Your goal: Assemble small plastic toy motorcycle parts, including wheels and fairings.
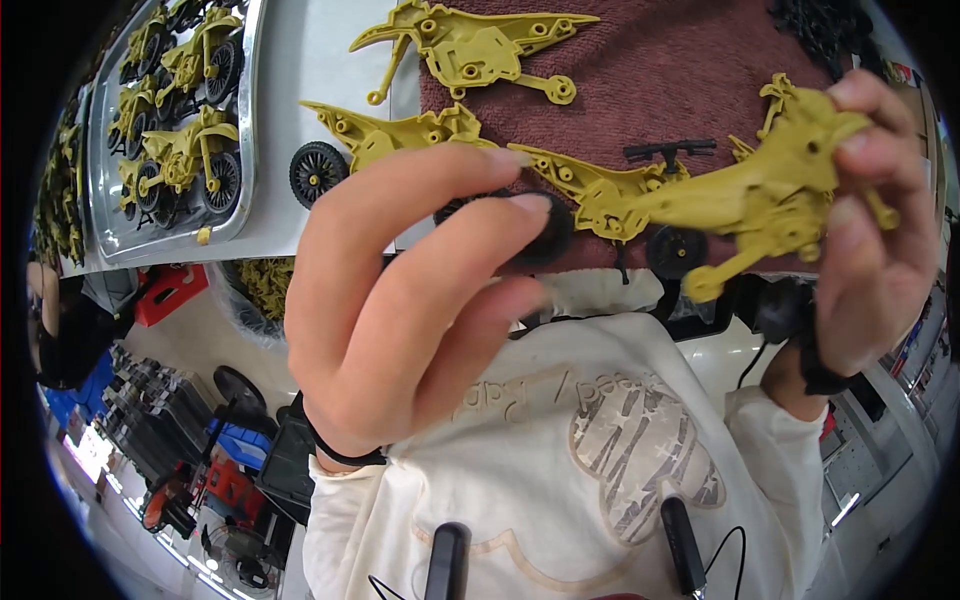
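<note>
My right hand [880,220] grips a yellow plastic toy motorcycle body half [760,200] between thumb and fingers, raised above the table edge. My left hand [400,300] hovers in the middle, fingers curled but apart, with no object visible between them. Just behind its fingertips is a black toy wheel [553,235]; whether they touch I cannot tell. Past my left hand lie more yellow body halves, one [390,135] partly covered by my fingers and another [605,195] to its right. A black handlebar piece [670,150] and a black wheel [676,250] sit close to that second one.
Another yellow body half [480,50] lies farther back, partly on the dark red cloth [640,70]. At left a clear tray [245,150] holds several assembled yellow motorcycles [185,150]. A black wheel [318,172] rests near the tray. Black parts [825,30] are heaped at the far right.
</note>
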The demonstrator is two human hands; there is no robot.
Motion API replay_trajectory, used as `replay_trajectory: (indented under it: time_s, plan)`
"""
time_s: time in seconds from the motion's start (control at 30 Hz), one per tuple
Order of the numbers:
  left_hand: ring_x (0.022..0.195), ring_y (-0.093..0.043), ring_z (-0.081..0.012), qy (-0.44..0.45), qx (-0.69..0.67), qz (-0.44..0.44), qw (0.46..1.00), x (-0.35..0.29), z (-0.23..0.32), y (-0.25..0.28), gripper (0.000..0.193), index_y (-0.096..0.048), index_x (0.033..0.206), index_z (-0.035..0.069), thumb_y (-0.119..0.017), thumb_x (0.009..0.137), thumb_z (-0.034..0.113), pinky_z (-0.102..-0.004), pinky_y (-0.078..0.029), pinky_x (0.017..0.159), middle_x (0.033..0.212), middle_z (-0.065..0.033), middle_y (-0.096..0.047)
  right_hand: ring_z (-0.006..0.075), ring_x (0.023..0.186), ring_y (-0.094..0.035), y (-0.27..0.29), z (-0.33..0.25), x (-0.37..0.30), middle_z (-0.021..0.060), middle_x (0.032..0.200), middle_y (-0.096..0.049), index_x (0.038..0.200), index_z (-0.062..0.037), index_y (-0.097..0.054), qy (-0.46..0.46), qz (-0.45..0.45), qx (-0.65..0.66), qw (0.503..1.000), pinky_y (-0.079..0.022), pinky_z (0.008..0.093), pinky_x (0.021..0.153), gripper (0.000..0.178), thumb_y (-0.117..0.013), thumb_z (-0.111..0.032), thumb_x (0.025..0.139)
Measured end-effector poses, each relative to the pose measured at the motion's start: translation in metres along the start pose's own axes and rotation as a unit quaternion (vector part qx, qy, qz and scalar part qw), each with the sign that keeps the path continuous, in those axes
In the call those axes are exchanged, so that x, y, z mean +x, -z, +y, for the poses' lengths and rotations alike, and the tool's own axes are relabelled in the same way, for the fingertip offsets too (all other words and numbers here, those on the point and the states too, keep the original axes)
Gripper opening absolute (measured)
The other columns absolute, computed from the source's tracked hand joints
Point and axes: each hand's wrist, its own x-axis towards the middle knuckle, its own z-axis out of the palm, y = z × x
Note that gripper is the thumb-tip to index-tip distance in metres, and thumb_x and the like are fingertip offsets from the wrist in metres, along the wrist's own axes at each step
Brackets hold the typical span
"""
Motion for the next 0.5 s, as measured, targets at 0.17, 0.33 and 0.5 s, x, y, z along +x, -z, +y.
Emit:
replay_trajectory:
  time_s: [0.17,0.33,0.5]
  plan:
    - [0.106,-0.061,-0.0327,-0.003,-0.045,-0.026,0.999,0.008,0.002,-0.011,0.056,-0.057,0.121,-0.003,-0.078,0.077,0.026,-0.0382,-0.048,0.092,0.120,-0.0217,-0.059,0.0255,0.117,-0.051,-0.068,-0.024,-0.019,0.0201,0.131,-0.045,0.115,0.0057,-0.058,-0.138,0.055,0.117,0.982,-0.043,0.0368,0.100,0.034,-0.062,-0.015,0.087]
    - [0.101,-0.061,-0.0307,-0.001,0.052,-0.025,0.998,0.009,0.004,-0.032,0.059,-0.061,0.117,0.000,-0.080,0.063,0.012,-0.0375,-0.048,0.087,0.113,-0.0142,-0.064,0.0236,0.113,-0.053,-0.086,-0.024,-0.034,0.0188,0.127,-0.045,0.113,0.0046,-0.059,-0.065,0.065,0.107,0.990,-0.045,0.0337,0.097,0.034,-0.068,-0.007,0.082]
    - [0.098,-0.061,-0.0307,-0.003,0.055,-0.027,0.998,0.013,0.005,-0.033,0.051,-0.065,0.110,0.001,-0.077,0.061,0.006,-0.0378,-0.047,0.084,0.108,-0.0117,-0.066,0.0213,0.106,-0.053,-0.078,-0.015,-0.039,0.0186,0.123,-0.046,0.108,0.0033,-0.060,-0.037,0.046,0.062,0.996,-0.045,0.0322,0.093,0.031,-0.071,-0.004,0.079]
